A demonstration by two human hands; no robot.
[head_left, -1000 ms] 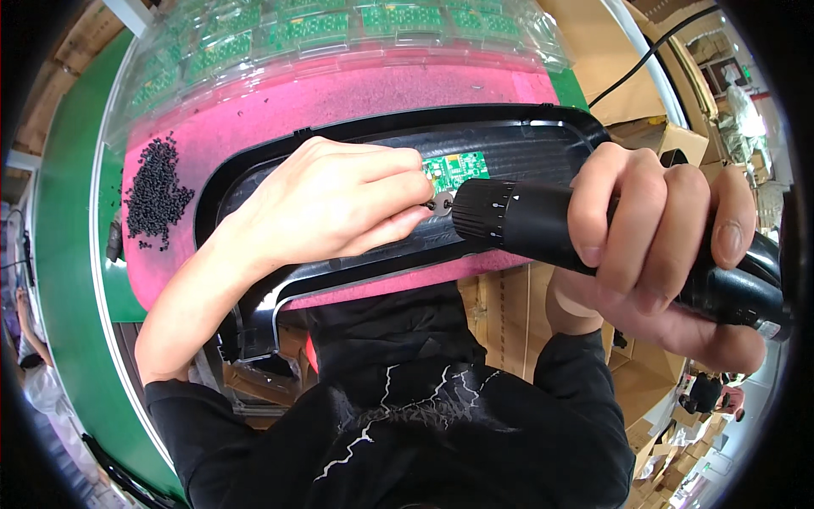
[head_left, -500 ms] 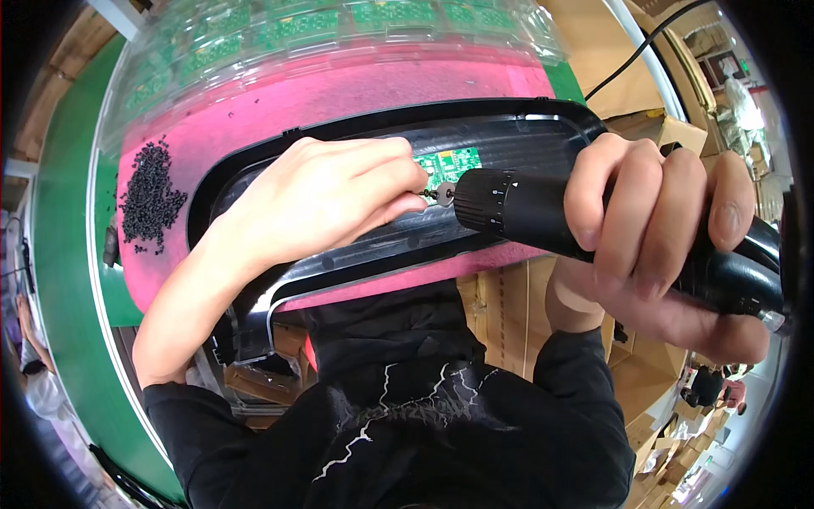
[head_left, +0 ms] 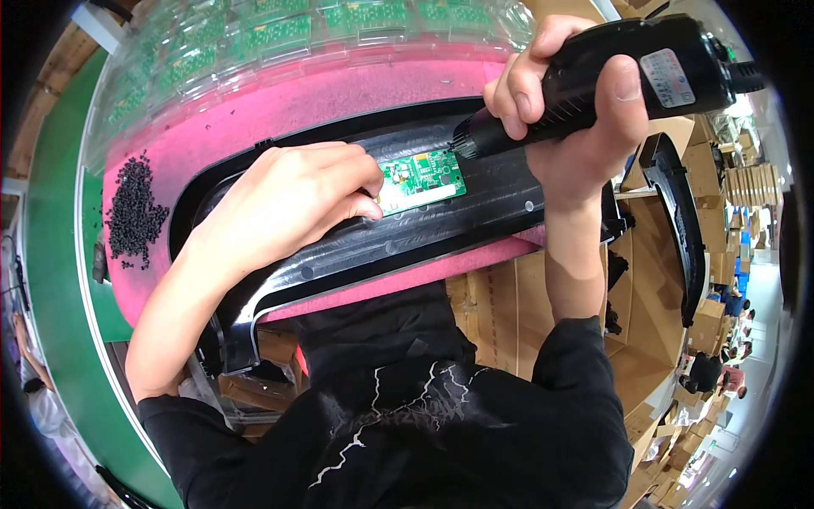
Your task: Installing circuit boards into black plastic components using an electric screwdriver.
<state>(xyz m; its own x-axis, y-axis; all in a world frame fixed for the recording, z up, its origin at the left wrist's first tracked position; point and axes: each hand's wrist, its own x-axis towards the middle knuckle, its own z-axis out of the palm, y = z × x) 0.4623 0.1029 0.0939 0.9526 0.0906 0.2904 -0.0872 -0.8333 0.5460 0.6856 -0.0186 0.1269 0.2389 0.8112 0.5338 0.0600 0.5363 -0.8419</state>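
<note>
A long black plastic shell [head_left: 424, 243] lies open side up in front of me, with a green circuit board [head_left: 431, 174] inside it. My left hand [head_left: 309, 195] reaches over the shell from the left, its curled fingers and thumb closed at the board's left end and covering that part. Gripped in my right hand [head_left: 585, 161] is a black electric screwdriver [head_left: 585, 81], tilted, its cord end up to the right. Its nose points down at the board's far right corner. Whether the bit touches a screw there is too small to tell.
Small black screws [head_left: 136, 212] lie heaped at the left of the pink mat [head_left: 280, 93]. Beyond the shell stand clear plastic trays [head_left: 331, 34] of green boards. Another curved black part [head_left: 678, 229] rests on the right by cardboard boxes [head_left: 644, 297]. People show far right.
The screwdriver has swung from lying nearly level to pointing down at the board's far right corner. My left hand has drawn back left from the bit, where a screw and washer showed, to the board's left end.
</note>
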